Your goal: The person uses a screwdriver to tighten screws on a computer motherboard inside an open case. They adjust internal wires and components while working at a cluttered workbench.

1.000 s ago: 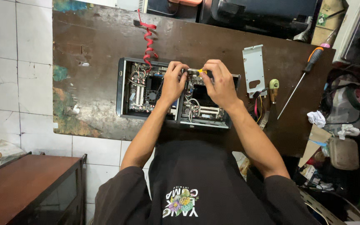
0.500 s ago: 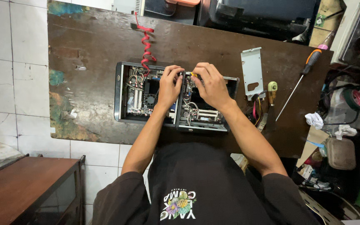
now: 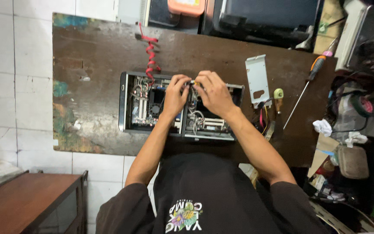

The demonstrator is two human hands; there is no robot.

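Over the open computer case (image 3: 128, 104) at the middle of the dark wooden table (image 3: 87, 60), the left hand (image 3: 176, 93) and right hand (image 3: 213, 92) meet, fingers pinched narrow on a small part (image 3: 192, 82) too small to identify. A red coiled cable (image 3: 150, 56) runs toward 12 o'clock; a metal bracket (image 3: 257, 78) and screwdriver (image 3: 308, 84) lie at 3 o'clock.

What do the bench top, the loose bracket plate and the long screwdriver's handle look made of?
Bench top: probably wood, dark brown, worn, with flaking paint patches. Bracket plate: likely bare sheet metal, pale grey with a dull sheen and cut-outs. Screwdriver handle: seemingly plastic, orange and black.
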